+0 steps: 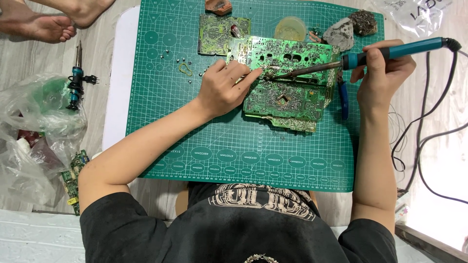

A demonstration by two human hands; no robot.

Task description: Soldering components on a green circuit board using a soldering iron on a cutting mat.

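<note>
A: Nearest the camera?
B: Black T-shirt (234, 229) w/ a pale print, right at the near edge of the green cutting mat (234, 146). Both forearms reach out over the mat from there.

A: Left hand?
B: Left hand (224, 87) sits on the mat's middle, resting against the left edge of the big green circuit board (287, 83). Fingers curled, forefinger and thumb pressed together toward the board, pinching something thin. Can't tell what, too small.

A: Right hand?
B: Right hand (382, 73) is over the mat's right edge, fingers clamped round the teal handle of a soldering iron (351, 61). Metal shaft runs leftward, tip touching the board near the left forefinger. Black cord (429, 146) trails off the handle's end, down past the mat's right side.

A: The board itself?
B: Solder side up, mid-mat toward the far half, tilted a bit. Blue-handled pliers (343, 97) lie just beside its right edge, partly under the iron.

A: Further out on the mat?
B: Smaller green circuit board (219, 31) beyond the big one, touching or overlapping it, hard to say. Round yellowish tub (290, 28) beside that. A grey sponge-like block (340, 33) and a dark lumpy one (363, 22) at the mat's far right corner. Small loose bits (185, 65) left of the left hand.

A: Off the mat?
B: Left of it: 2nd soldering iron (75, 78) on the floor, clear plastic bags (34, 126), another small board (73, 180). Far left corner: someone else's bare feet (53, 22).
</note>
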